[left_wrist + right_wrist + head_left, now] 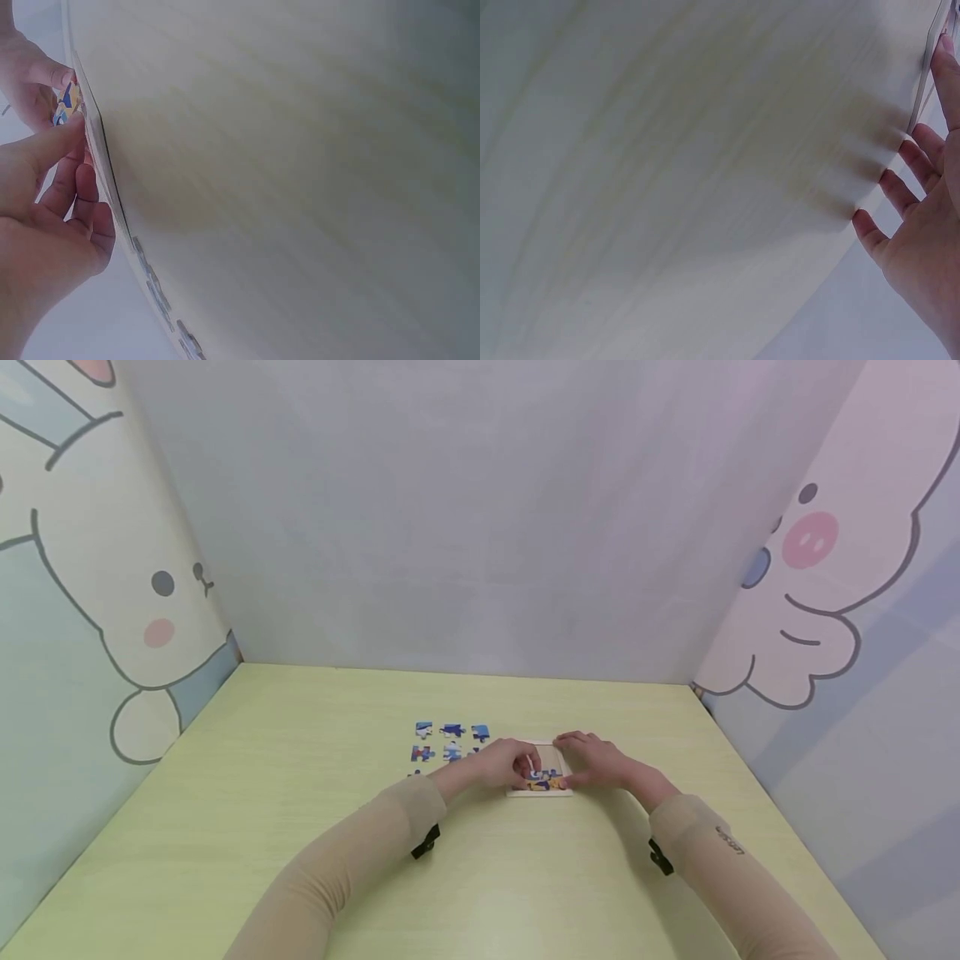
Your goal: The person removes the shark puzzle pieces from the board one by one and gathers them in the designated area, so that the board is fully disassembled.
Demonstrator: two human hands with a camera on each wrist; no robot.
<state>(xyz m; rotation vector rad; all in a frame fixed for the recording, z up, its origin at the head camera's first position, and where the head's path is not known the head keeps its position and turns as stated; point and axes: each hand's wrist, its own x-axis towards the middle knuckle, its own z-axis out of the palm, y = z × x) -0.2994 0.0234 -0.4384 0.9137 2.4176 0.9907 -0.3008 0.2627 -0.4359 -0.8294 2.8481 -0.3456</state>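
A shallow light wooden puzzle tray lies on the table, its lower part filled with joined blue and yellow jigsaw pieces. My left hand reaches over the tray's left side, thumb and forefinger pinching a small blue-and-white jigsaw piece close over the joined ones. The left fingers partly hide it. On the other side, my right hand rests against the tray with fingers spread: the forefinger lies by the far right corner, the thumb near the lower right. In the right wrist view, the other fingertips touch the tabletop.
Several loose jigsaw pieces lie in rows left of the tray, some partly hidden by the left hand and forearm. The pale yellow table meets a grey curtain at the back and cartoon-printed side panels.
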